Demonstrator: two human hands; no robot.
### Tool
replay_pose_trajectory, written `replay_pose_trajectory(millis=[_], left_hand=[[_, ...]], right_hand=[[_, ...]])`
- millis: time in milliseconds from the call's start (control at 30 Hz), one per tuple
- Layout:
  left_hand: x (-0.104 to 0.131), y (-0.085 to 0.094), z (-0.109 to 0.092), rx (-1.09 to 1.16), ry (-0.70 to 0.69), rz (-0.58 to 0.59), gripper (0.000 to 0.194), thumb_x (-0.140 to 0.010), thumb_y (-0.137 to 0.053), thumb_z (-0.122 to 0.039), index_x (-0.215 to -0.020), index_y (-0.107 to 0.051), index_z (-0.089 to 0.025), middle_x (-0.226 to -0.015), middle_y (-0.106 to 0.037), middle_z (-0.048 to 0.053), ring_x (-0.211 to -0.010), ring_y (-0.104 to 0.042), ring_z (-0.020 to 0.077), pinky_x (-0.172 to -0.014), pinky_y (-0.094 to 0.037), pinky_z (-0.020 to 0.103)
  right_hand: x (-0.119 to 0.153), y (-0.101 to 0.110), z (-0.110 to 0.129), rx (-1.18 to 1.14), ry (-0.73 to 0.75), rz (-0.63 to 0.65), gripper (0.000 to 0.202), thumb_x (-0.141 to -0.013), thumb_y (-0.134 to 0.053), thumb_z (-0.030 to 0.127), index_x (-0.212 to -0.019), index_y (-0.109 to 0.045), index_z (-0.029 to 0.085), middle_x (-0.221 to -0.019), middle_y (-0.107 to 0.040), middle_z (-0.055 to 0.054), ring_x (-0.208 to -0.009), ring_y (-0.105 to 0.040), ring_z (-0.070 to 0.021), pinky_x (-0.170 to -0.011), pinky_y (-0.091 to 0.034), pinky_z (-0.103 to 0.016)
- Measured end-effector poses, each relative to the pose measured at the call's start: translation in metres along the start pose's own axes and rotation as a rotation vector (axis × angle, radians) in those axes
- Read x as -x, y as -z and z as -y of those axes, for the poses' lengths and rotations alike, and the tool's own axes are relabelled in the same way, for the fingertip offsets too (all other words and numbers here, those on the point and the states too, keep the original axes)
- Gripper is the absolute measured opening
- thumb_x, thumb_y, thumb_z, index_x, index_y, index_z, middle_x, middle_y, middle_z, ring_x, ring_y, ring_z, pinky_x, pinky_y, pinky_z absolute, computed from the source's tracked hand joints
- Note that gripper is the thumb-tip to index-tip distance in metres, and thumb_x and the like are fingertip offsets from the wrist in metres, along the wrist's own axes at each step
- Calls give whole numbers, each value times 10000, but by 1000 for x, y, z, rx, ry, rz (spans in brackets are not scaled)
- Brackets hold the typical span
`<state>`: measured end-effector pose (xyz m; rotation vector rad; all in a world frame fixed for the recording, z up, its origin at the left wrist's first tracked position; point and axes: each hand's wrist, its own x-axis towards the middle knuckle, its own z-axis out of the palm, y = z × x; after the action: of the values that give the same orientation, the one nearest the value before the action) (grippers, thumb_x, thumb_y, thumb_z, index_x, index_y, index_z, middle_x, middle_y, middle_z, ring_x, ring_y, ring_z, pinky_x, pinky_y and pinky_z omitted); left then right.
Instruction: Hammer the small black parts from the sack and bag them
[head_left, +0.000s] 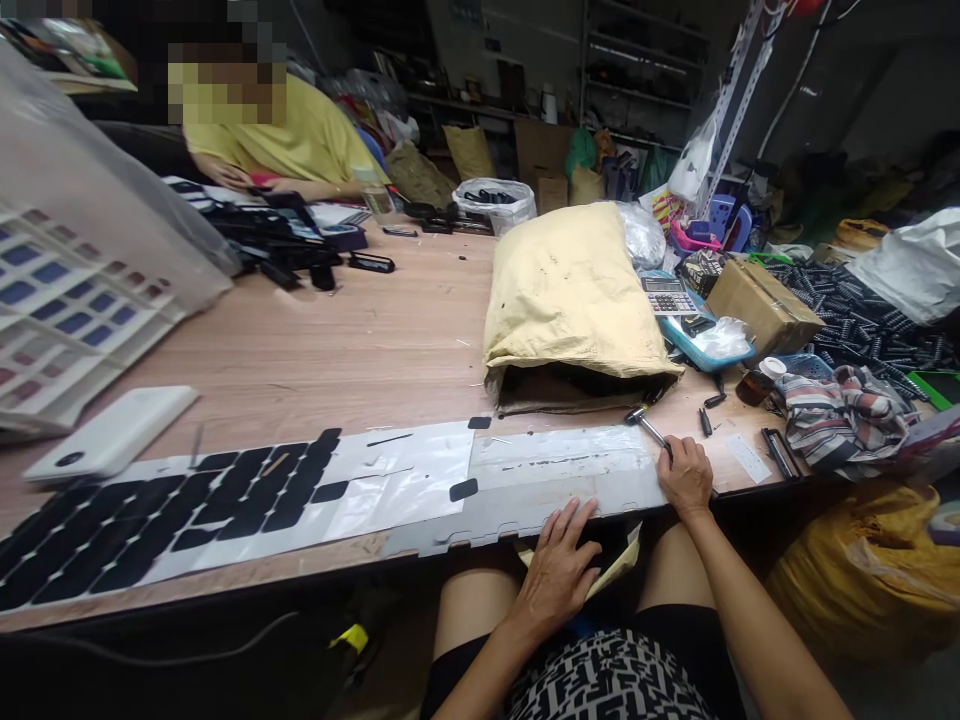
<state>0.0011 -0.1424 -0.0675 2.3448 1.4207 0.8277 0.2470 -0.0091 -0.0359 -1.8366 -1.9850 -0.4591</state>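
My right hand (685, 474) is closed round the handle of a small hammer (651, 428), whose metal head rests near the mouth of a big yellow sack (574, 290). Fingers spread, my left hand (559, 565) lies at the table's front edge, its fingertips on a grey sheet (555, 490). A yellow flap (621, 568) shows beneath that hand, over my lap. To the left, black rounded pieces (247, 490) lie in rows on white sheets (397, 475). Two loose black pieces lie near the grey sheet's left end.
A white crate (75, 310) and a white box (112, 432) stand at the left. Across the table (360, 340) sits a person in yellow (300, 140), beside black parts. On the right are a blue tray (705, 345), cardboard box (763, 308), brown bottle (756, 385) and striped cloth (844, 415).
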Motion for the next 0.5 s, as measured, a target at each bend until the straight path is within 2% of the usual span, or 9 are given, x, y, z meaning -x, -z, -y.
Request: replay_pose_trajectory(millis=[100, 200, 333, 433, 500], left_hand=[[-18, 13, 1, 78, 56, -38, 156, -846, -680, -238, -996, -718, -250, -1376, -625, 77, -1305, -517, 322, -1076, -424, 523], [-55, 27, 8, 158, 166, -94, 175, -889, -628, -288, -1039, -700, -234, -1054, -735, 64, -1023, -642, 255, -926, -500, 431], [-135, 36, 20, 190, 380, -167, 230, -895, -614, -357, -1061, -702, -225, -899, -727, 32, -855, -661, 205, -788, -502, 324], [-201, 30, 25, 158, 552, -124, 276, -882, -619, -397, -1058, -729, -215, -889, -741, 51, -884, -686, 224, -770, -492, 306], [-238, 22, 27, 103, 655, -66, 351, -874, -613, -459, -1051, -753, -190, -934, -754, 114, -939, -700, 281, -783, -500, 340]], right_hand=[[0, 0, 1, -6, -2, 2, 227, -921, -530, 232, -1099, -670, 214, -918, -599, -56, -875, -469, -209, -742, -304, -313], [0, 1, 2, -10, -5, 7, 230, -918, -526, 231, -1098, -667, 211, -916, -599, -58, -870, -467, -210, -737, -297, -312], [0, 1, 3, -27, -13, 12, 230, -916, -527, 239, -1100, -662, 212, -919, -594, -58, -867, -463, -211, -738, -295, -308], [0, 1, 3, -35, -14, 21, 226, -917, -530, 239, -1098, -662, 212, -910, -589, -57, -868, -463, -211, -746, -300, -306], [1, 1, 4, -37, -16, 25, 229, -918, -534, 239, -1106, -660, 209, -913, -591, -59, -873, -466, -212, -750, -306, -306]])
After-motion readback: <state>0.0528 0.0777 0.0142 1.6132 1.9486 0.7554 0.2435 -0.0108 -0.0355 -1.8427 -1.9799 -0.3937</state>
